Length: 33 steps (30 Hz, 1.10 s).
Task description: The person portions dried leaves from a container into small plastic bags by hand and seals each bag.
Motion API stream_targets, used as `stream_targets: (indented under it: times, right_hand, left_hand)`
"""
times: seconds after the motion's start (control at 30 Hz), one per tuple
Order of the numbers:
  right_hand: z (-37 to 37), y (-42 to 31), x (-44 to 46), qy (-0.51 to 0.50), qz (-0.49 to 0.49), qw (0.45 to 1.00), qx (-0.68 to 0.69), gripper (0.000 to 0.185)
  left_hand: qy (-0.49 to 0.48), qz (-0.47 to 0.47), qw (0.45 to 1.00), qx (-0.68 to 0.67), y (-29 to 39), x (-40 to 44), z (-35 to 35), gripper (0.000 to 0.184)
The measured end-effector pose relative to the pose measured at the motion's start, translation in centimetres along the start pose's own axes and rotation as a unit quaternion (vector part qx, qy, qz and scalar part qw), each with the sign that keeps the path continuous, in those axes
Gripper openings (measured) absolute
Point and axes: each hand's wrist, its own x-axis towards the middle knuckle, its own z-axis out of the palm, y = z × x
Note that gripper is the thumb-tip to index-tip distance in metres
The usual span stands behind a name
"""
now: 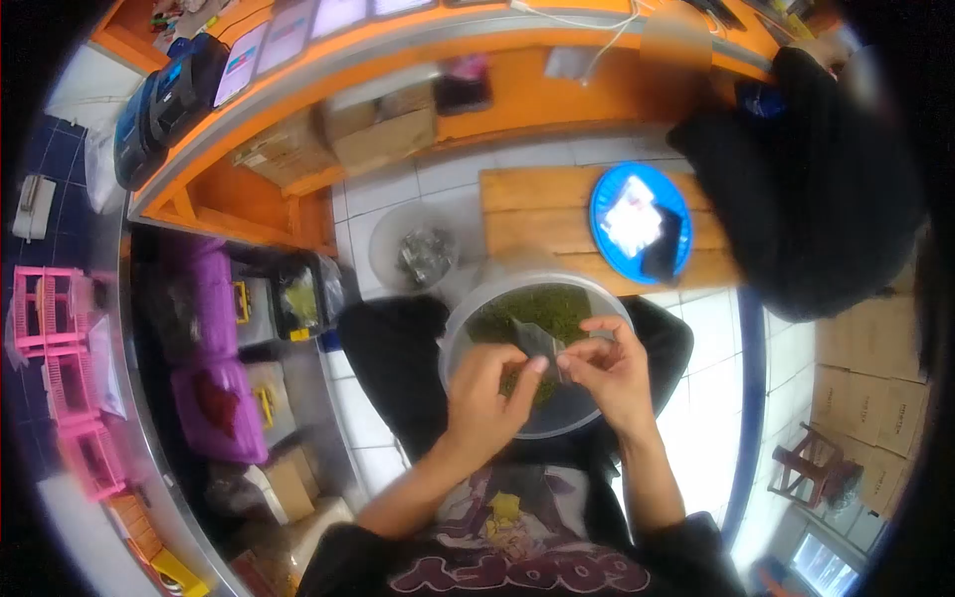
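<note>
Both hands meet over a round clear tub (461, 328) between my knees, which holds loose green plant-like material (562, 303). A small clear plastic bag (538, 341) is stretched between my fingers above the tub. My left hand (484, 391) pinches its left side between thumb and fingers. On the other side, my right hand (614, 375) grips the bag's edge with thumb and forefinger, the other fingers curled loosely. Whether anything is inside the bag I cannot tell.
A wooden bench (537, 214) bears a blue plate (602, 244) with small packets and a dark item. Left of it stands a translucent bucket (388, 249) of shiny packets. Purple bins (224, 398) line the left shelf. Another person in black (806, 189) sits at the right.
</note>
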Motion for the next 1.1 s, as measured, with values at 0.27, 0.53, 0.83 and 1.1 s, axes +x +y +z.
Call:
stream_targets:
  times: [0.27, 0.53, 0.83, 1.1]
  right_hand:
    - [0.1, 2.6, -0.3, -0.062, 0.04, 0.997, -0.031, 0.036]
    - [0.2, 6.3, 0.0, -0.063, -0.046, 0.996, -0.05, 0.03]
    - [1.9, 0.5, -4.5, -0.272, -0.37, 0.705, -0.54, 0.024]
    - [-0.3, 4.0, -1.1, -0.3, -0.267, 0.757, -0.515, 0.013]
  left_hand:
    - [-0.185, -0.302, 0.894, -0.275, -2.8, -0.7, 0.7, 0.023]
    - [-0.249, -0.065, 0.959, 0.12, -2.2, -0.1, -0.1, 0.017]
    - [-0.379, -0.038, 0.924, -0.025, -4.8, 1.4, -3.5, 0.01]
    - [-0.235, 0.02, 0.971, -0.035, -3.1, -1.5, -1.7, 0.019]
